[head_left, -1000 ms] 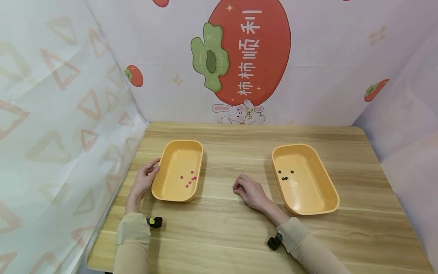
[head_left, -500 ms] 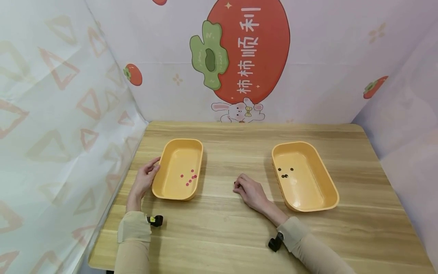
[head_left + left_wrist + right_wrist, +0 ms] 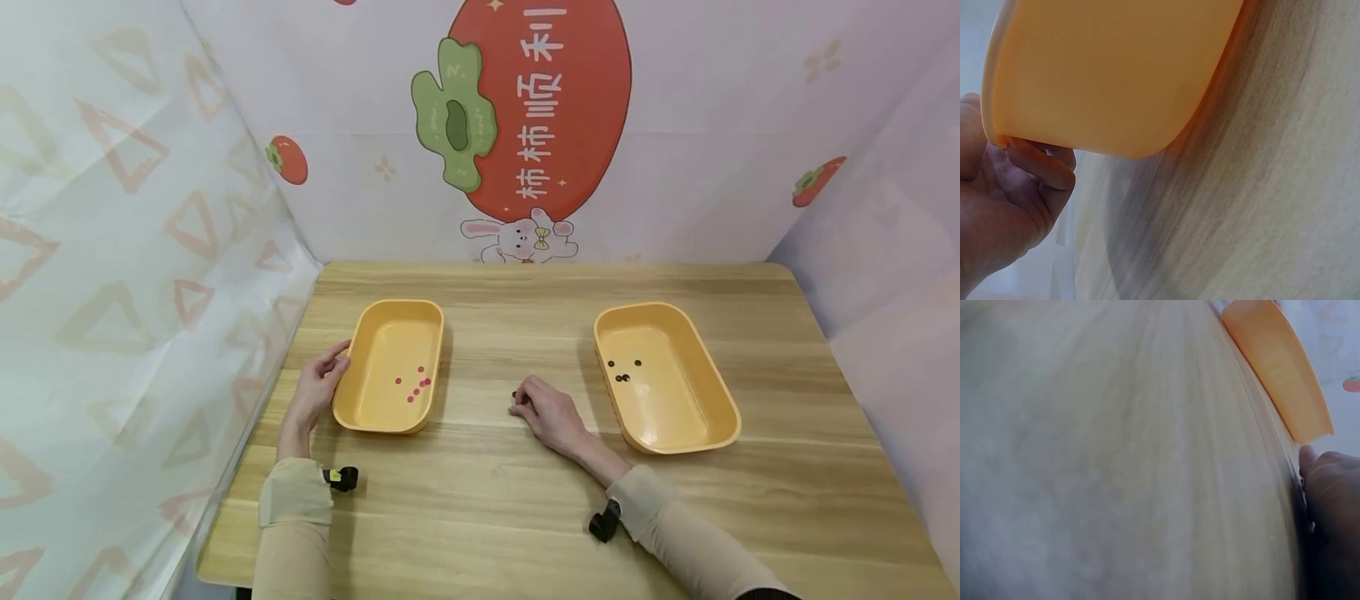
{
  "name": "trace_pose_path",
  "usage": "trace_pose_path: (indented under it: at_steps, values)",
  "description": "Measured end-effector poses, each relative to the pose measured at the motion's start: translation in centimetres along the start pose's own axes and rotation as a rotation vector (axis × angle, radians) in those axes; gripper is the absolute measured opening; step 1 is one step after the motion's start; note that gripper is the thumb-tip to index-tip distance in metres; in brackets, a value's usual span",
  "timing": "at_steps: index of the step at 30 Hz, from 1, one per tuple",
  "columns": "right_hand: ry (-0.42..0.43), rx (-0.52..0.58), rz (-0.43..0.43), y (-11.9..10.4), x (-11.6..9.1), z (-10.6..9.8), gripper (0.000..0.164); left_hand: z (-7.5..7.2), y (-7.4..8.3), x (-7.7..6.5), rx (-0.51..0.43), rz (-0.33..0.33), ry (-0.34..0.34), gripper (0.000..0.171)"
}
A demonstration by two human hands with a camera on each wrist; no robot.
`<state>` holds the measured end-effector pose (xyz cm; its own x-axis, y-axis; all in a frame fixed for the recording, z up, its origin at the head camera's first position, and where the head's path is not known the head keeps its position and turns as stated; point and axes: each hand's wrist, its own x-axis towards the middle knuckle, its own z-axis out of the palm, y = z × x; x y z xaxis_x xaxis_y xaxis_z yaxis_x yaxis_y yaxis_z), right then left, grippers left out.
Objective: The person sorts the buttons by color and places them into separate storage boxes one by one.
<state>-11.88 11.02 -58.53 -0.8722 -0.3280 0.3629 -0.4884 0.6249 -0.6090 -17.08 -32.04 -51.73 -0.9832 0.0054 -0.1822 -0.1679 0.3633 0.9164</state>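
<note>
At the left of the table, an orange plastic bin (image 3: 386,421) has several small pink round pieces (image 3: 416,392) on its floor. My left hand (image 3: 315,392) holds this bin's left side, and the left wrist view shows curled fingers (image 3: 1054,172) at its rim. My right hand (image 3: 553,417) is low over the middle of the table, its fingers curled together. A small black round piece (image 3: 514,394) shows at its fingertips, pinched there and mostly hidden. In the second orange bin (image 3: 678,417), to the right, lie several similar black pieces (image 3: 626,378).
Both bins stand on a wooden table (image 3: 480,517), with bare wood between them. A printed backdrop (image 3: 360,100) rises behind and along both sides. A black wrist camera (image 3: 604,522) juts from the right cuff, and another camera (image 3: 343,478) from the left.
The black piece at my right fingertips has come into sight since a second ago. The head view has tilted slightly, so everything sits a little higher. Both hands keep their places.
</note>
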Motion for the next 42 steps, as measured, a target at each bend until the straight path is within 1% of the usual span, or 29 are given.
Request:
trace_pose_path:
  at_steps: [3,6,9,11,13,18,22,26,29,35,37,42]
  values:
    - [-0.023,0.083,0.080,-0.3,0.3,-0.5,0.013,-0.1,0.0,0.0,0.001,-0.010,-0.005,0.054]
    - [-0.051,0.208,0.179,-0.4,0.5,-1.2,0.006,-0.2,0.1,0.1,0.009,-0.023,-0.006,0.054]
    - [-0.080,0.300,0.269,-0.5,0.7,-1.9,0.006,-0.2,0.2,0.1,0.018,-0.027,-0.008,0.054]
    - [-0.096,0.342,0.311,-0.6,0.7,-2.4,0.006,-0.2,0.2,0.2,0.019,-0.026,-0.008,0.054]
    - [-0.116,0.373,0.333,-0.6,0.7,-2.8,0.007,-0.3,0.3,0.3,0.017,-0.026,-0.006,0.054]
    - [-0.186,0.445,0.319,-0.7,0.0,-3.3,0.012,-0.3,0.3,0.4,0.012,-0.031,-0.003,0.053]
    - [-0.209,0.457,0.291,-1.2,-0.7,-3.5,0.012,-0.3,0.4,0.2,0.006,-0.037,-0.006,0.054]
    - [-0.188,0.448,0.259,-2.1,-1.3,-4.0,0.011,-0.2,0.5,0.0,-0.001,-0.039,-0.004,0.054]
    - [-0.159,0.463,0.243,-2.6,-1.7,-4.8,0.010,-0.1,0.5,-0.1,-0.004,-0.036,0.000,0.054]
    - [-0.146,0.551,0.271,-3.3,-2.5,-7.5,0.013,-0.1,0.3,-0.1,-0.010,-0.033,0.001,0.053]
    - [-0.130,0.552,0.279,-3.4,-2.7,-8.5,0.014,-0.1,0.3,-0.1,-0.013,-0.030,0.002,0.053]
    - [-0.058,0.520,0.289,-3.4,-3.0,-10.8,0.013,-0.1,0.3,-0.2,-0.012,-0.034,-0.002,0.054]
